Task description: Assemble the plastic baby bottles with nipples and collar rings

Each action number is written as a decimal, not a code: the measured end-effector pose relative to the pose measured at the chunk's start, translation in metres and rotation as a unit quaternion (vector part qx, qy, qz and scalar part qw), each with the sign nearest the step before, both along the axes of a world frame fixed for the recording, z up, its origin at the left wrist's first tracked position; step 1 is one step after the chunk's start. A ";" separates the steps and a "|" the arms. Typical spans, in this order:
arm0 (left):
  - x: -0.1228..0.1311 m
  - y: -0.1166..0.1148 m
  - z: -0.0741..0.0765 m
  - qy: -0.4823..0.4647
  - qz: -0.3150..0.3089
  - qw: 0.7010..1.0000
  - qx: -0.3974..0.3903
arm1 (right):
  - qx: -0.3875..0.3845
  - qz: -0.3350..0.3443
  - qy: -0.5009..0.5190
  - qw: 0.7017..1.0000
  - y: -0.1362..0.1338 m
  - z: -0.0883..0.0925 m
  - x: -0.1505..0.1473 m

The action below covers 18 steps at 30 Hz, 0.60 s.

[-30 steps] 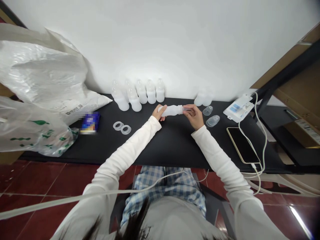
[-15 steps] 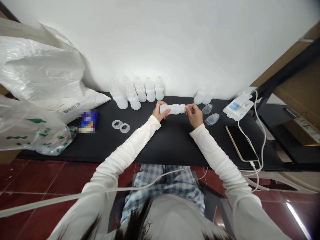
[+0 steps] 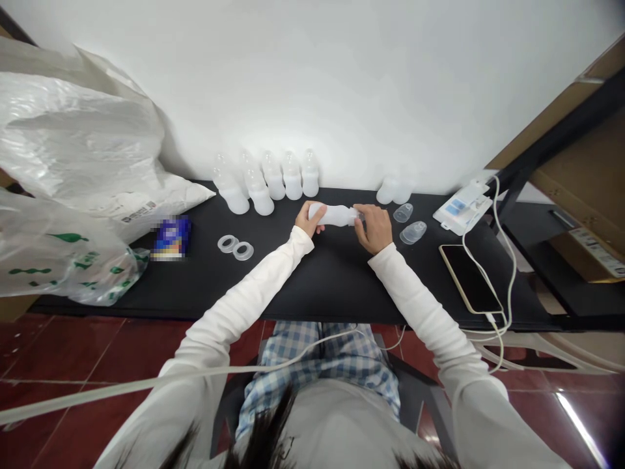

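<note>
A white baby bottle (image 3: pixel 333 214) lies sideways in the air over the black table, its base toward the left. My left hand (image 3: pixel 308 221) is wrapped round its base end, thumb on top. At the neck end, the fingers of my right hand (image 3: pixel 375 228) close round a pale translucent collar (image 3: pixel 353 216); the tip beyond it is mostly hidden by the hand. Two clear domed caps (image 3: pixel 413 232) lie just right of my right hand. To the left, two white rings (image 3: pixel 249 253) lie flat, touching or slightly overlapping.
Several capped bottles (image 3: pixel 293 184) stand along the wall, with white bottles (image 3: pixel 385 191) farther right. A phone (image 3: pixel 471 279) with a white cable and a blue-white package (image 3: pixel 461 207) lie at the right. Plastic bags (image 3: pixel 83 143) and a blue packet (image 3: pixel 172 237) occupy the left.
My right hand has turned palm-down, its fingers now over the bottle's collar instead of pinching at the opening. The bottle has shifted slightly left.
</note>
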State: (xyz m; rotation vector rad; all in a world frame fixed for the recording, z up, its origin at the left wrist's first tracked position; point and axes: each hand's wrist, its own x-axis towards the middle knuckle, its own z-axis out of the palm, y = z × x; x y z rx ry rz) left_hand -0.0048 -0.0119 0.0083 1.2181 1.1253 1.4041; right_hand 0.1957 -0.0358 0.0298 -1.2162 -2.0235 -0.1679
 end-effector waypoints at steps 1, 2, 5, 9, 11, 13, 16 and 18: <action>0.000 0.000 0.000 -0.002 -0.018 1.000 -0.009 | 0.001 -0.005 -0.016 1.000 -0.001 0.000 0.000; 0.001 0.000 0.000 0.001 -0.039 0.999 -0.005 | 0.002 -0.019 -0.022 1.000 -0.001 0.000 0.000; 0.002 -0.007 0.005 0.029 -0.080 0.993 0.079 | 0.009 -0.076 -0.004 0.997 0.004 -0.005 0.005; 0.001 -0.015 0.010 0.116 -0.112 0.953 0.257 | -0.006 -0.108 0.019 0.994 0.014 -0.012 0.017; 0.001 -0.015 0.010 0.168 -0.114 0.925 0.320 | -0.031 -0.109 0.019 0.993 0.016 -0.012 0.020; 0.000 -0.015 0.009 0.200 -0.105 0.901 0.371 | -0.060 -0.104 0.015 0.993 0.016 -0.007 0.021; 0.000 -0.016 0.009 0.202 -0.096 0.889 0.399 | -0.085 -0.099 -0.004 0.991 0.009 0.009 0.022; -0.002 -0.017 0.009 0.178 -0.074 0.913 0.359 | -0.072 -0.129 -0.014 0.989 0.002 0.022 0.027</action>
